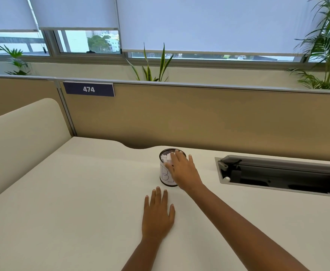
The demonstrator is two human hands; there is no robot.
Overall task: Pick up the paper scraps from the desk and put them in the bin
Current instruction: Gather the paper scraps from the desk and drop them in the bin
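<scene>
1. My left hand (157, 214) lay flat and relaxed on the desk (72, 192), near the bin (165, 178).
2. My right hand (181, 171) hung over the bin, fingertips at the paper scraps (168, 157) in its mouth; whether I was pinching one, I could not tell.

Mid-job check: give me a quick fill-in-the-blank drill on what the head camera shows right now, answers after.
1. The right hand reaches over the bin, which stands on the ____.
2. The left hand, lying flat, holds ____.
3. The sign on the partition reads ____.
4. White paper scraps lie ____ the bin.

Missing words: desk; nothing; 474; inside.
</scene>
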